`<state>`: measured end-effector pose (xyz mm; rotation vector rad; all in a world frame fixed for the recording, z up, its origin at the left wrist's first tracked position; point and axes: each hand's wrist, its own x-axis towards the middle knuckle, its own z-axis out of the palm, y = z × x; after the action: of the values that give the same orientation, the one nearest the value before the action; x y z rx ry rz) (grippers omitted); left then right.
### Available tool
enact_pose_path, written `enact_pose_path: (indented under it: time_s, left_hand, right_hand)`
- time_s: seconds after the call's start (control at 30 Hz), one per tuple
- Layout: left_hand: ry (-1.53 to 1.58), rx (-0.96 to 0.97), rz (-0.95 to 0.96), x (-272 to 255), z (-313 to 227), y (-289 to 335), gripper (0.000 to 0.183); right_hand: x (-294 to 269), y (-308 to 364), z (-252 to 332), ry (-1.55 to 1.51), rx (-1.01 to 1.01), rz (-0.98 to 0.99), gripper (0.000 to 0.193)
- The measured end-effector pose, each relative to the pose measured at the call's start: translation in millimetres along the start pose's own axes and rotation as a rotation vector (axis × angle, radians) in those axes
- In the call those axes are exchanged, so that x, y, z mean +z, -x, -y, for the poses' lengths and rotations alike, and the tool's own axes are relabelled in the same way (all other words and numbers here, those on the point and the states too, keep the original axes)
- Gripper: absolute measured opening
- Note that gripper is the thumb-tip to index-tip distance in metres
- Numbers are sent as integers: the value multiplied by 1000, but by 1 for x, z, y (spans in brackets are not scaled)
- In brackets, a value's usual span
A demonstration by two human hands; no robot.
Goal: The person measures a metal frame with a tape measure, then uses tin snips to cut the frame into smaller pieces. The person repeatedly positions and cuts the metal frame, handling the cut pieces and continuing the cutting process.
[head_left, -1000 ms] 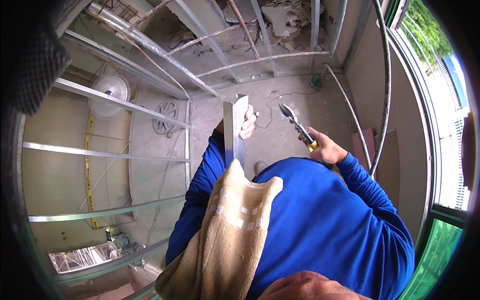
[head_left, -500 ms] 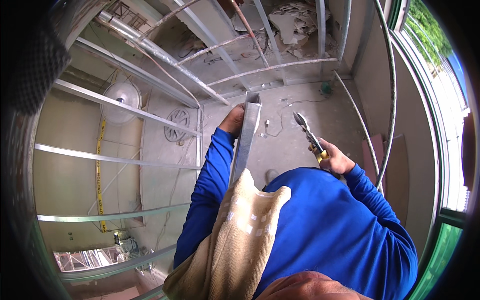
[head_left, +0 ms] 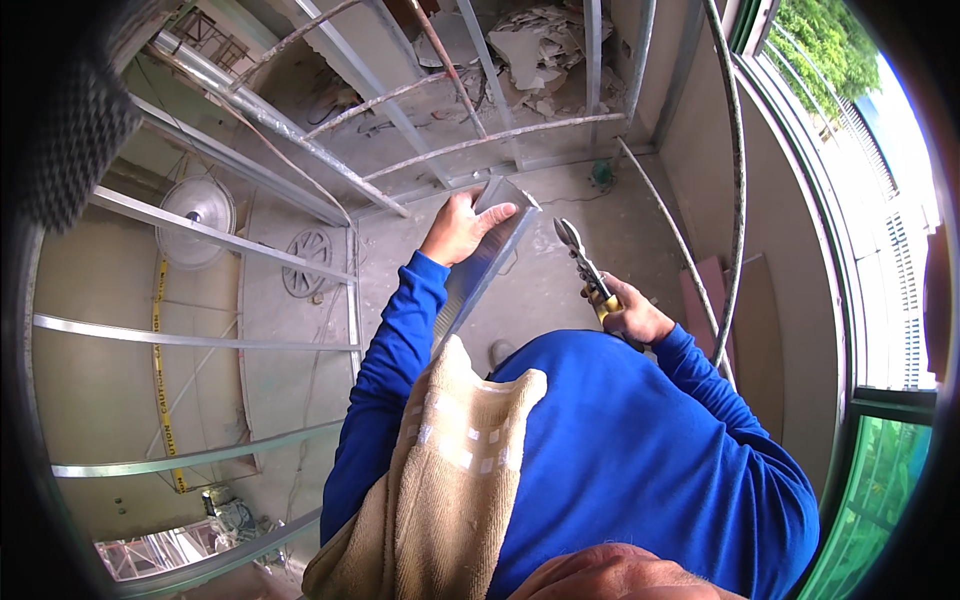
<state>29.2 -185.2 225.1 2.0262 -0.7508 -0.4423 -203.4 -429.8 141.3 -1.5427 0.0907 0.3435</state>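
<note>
My left hand (head_left: 465,228) grips a grey metal stud (head_left: 478,268) near its upper end, with the thumb laid over one edge. The stud is a channel, and its open side now faces up at a slant. Its lower end passes out of sight behind the tan towel (head_left: 455,440) that hangs down my front. In my right hand (head_left: 634,310) is a pair of tin snips (head_left: 590,268) with yellow-and-black handles. The snips point up and to the left, their blades apart from the stud's end.
Metal wall framing (head_left: 200,337) runs along the left, with yellow caution tape (head_left: 158,350) behind it. Thin curved bars (head_left: 500,135) cross ahead and to the right. Broken board rubble (head_left: 530,55) lies at the back. A window (head_left: 850,200) stands at right; a pink panel (head_left: 703,300) leans nearby.
The stud has turned in my left hand, so its open side shows, and its upper end leans further right. The thumb has come into view. The snips stay in my right hand.
</note>
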Motion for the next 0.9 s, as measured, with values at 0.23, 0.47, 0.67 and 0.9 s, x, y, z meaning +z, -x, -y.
enact_pose_path:
  time_s: [0.23, 0.47, 0.67, 0.9]
  left_hand:
    - [-228, 140, -153, 17, -19, 5, 60]
    - [-326, 197, -237, 40, -33, 15, 50]
    - [-287, 358, -336, 64, -36, 15, 39]
    - [-277, 343, -347, 87, -27, 16, 35]
  right_hand:
    - [-2, 0, -3, 14, 15, -19, 62]
    - [1, -6, 11, 4, -50, -127, 61]
    - [11, -22, 25, -210, -137, -272, 58]
    - [27, -47, 35, -231, -302, -490, 43]
